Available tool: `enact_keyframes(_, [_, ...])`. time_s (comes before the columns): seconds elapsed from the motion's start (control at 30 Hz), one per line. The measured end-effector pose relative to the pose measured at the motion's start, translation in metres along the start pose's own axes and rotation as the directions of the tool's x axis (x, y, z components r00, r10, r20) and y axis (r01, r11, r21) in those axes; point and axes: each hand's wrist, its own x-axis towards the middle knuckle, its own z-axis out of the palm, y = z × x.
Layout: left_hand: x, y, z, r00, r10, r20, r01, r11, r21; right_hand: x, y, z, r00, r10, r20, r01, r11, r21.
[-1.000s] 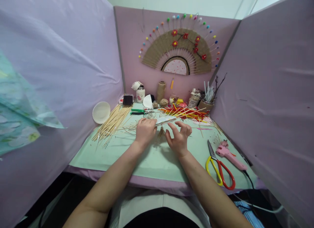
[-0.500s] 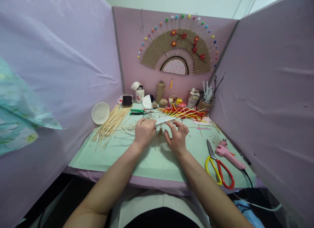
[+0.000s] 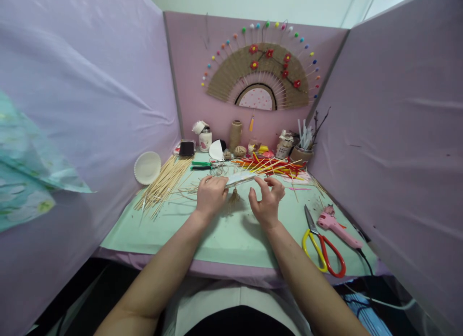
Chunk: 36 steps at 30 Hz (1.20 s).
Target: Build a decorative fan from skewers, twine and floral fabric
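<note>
Above the middle of the table, my left hand (image 3: 212, 195) is closed on one end of a thin, pale flat piece (image 3: 240, 177), seen nearly edge-on. Thin sticks (image 3: 277, 166) appear to fan out behind it toward the right; whether they are fixed to it I cannot tell. Below the piece hangs a small straw-coloured tassel (image 3: 234, 196). My right hand (image 3: 268, 201) is beside the right end, thumb and fingers apart, the index fingertip close to the edge. Contact there is unclear.
Bamboo sticks (image 3: 164, 185) lie at left near a white paper plate (image 3: 147, 168). Green-handled pliers (image 3: 201, 165) and red and yellow strips (image 3: 260, 163) lie behind my hands. Scissors (image 3: 321, 249) and a pink glue gun (image 3: 340, 231) lie right. A decorated fan (image 3: 231, 80) hangs behind.
My right hand has shifted a little right, and its thumb and fingers have spread farther from the pale piece. My left hand has kept its grip, moving slightly left.
</note>
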Motion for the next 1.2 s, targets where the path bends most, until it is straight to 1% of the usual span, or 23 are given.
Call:
enact_keyframes(0.1, [-0.001, -0.001, 0.001, 1.0, 0.015, -0.011, -0.015, 1.0, 0.007, -0.001, -0.001, 0.0, 0.997, -0.039, 0.064, 0.041, 0.999, -0.031])
enact_keyframes(0.27, [-0.001, 0.0, 0.001, 1.0, 0.01, 0.005, -0.01, 1.0, 0.014, -0.002, -0.001, 0.001, 0.995, -0.03, 0.099, 0.035, 0.998, -0.044])
enact_keyframes(0.33, [-0.001, 0.002, 0.001, 1.0, 0.002, 0.0, -0.002, 1.0, -0.005, -0.001, -0.001, 0.0, 0.997, -0.026, 0.08, 0.026, 1.0, 0.0])
enact_keyframes(0.43, [0.0, 0.003, 0.001, 1.0, -0.002, -0.011, 0.002, 1.0, -0.026, -0.001, -0.001, -0.004, 0.999, -0.042, 0.009, 0.041, 0.994, 0.098])
enact_keyframes(0.53, [0.0, 0.003, 0.0, 1.0, 0.005, -0.008, -0.006, 1.0, -0.026, -0.001, -0.001, -0.006, 0.998, -0.067, -0.019, 0.069, 0.989, 0.131])
enact_keyframes(0.7, [-0.001, 0.002, 0.002, 1.0, 0.014, -0.013, -0.014, 1.0, -0.022, -0.001, -0.004, -0.003, 0.995, -0.094, 0.046, 0.088, 0.99, 0.111])
enact_keyframes(0.87, [-0.002, 0.003, 0.005, 0.999, 0.03, -0.021, -0.03, 0.999, -0.013, -0.002, -0.01, -0.002, 0.981, -0.164, 0.103, 0.156, 0.984, 0.087])
enact_keyframes(0.97, [-0.002, 0.002, 0.005, 1.0, 0.018, -0.016, -0.019, 1.0, -0.013, -0.002, -0.011, -0.004, 0.976, -0.187, 0.111, 0.179, 0.981, 0.08])
enact_keyframes(1.03, [-0.002, 0.001, 0.005, 1.0, 0.011, -0.014, -0.011, 1.0, -0.017, -0.002, -0.009, -0.004, 0.984, -0.167, 0.066, 0.162, 0.984, 0.075])
enact_keyframes(1.13, [-0.002, -0.001, 0.005, 1.0, 0.0, -0.03, 0.0, 1.0, -0.023, -0.001, -0.004, -0.003, 0.998, -0.068, -0.013, 0.069, 0.997, 0.023])
enact_keyframes(1.2, [-0.002, -0.002, 0.005, 0.999, -0.006, -0.036, 0.005, 1.0, -0.024, -0.001, -0.002, -0.002, 1.0, -0.02, 0.0, 0.02, 1.0, -0.024])
